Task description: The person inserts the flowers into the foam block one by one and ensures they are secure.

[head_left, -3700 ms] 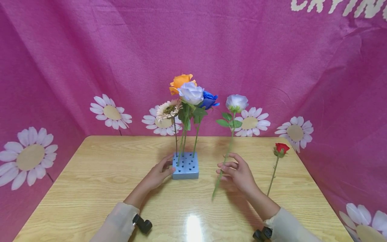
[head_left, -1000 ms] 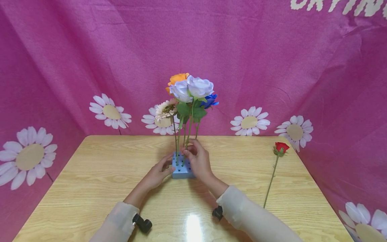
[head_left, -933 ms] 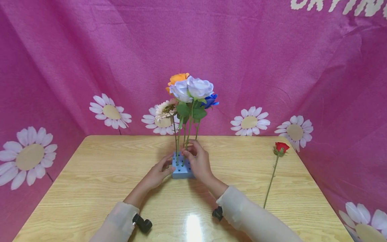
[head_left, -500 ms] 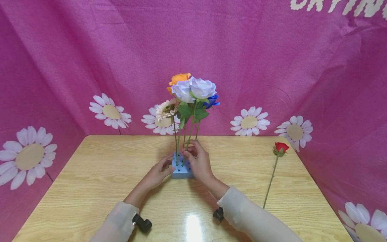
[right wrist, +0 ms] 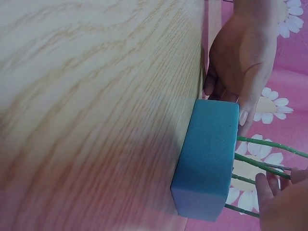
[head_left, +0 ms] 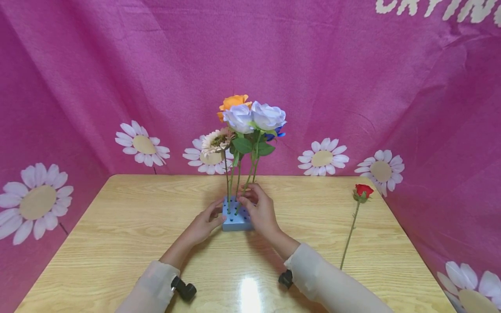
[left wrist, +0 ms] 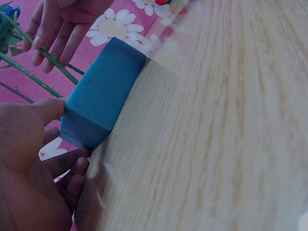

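On the table sits a light blue foam block with holes in its top. My left hand grips its left side, thumb at the near corner; the left wrist view shows the fingers bent against the block. My right hand pinches the green stem of a pale lilac-white rose, low down; the stem's foot meets a hole in the block's top. Also standing in the block are another pale rose, an orange rose, a cream gerbera and a mostly hidden blue rose.
A red rose with a long stem lies on the right of the wooden table. Behind the table hangs a pink cloth printed with daisies. A black wrist camera sits at each cuff.
My right hand has brought the pale rose from the block's right side leftward into the block. Over the last half second its bloom has tilted rightward. The left hand has stayed put.
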Available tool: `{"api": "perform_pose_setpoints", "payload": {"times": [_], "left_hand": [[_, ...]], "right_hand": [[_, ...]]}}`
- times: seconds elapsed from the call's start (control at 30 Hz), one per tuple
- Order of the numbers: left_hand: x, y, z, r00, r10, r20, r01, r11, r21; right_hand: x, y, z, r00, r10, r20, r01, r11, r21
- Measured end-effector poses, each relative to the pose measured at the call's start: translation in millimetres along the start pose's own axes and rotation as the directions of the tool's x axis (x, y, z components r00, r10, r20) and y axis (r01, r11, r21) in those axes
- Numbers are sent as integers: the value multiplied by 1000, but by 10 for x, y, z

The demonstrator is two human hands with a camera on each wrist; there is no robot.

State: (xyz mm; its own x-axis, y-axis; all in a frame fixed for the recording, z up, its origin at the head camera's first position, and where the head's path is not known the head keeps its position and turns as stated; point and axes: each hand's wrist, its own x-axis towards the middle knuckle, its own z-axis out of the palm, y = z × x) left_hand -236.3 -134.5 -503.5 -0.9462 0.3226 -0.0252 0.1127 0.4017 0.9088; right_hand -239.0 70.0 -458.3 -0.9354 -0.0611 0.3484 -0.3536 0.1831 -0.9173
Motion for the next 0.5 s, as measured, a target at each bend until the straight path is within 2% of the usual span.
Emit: {"api": "perform_pose_setpoints", "payload": {"times": [0.5], "left_hand": [[-1, 5, -5, 1000, 14, 11, -14, 1000, -6]], "right_hand": [[-77, 10, -207, 1000, 27, -7, -26, 1000, 13]]}}
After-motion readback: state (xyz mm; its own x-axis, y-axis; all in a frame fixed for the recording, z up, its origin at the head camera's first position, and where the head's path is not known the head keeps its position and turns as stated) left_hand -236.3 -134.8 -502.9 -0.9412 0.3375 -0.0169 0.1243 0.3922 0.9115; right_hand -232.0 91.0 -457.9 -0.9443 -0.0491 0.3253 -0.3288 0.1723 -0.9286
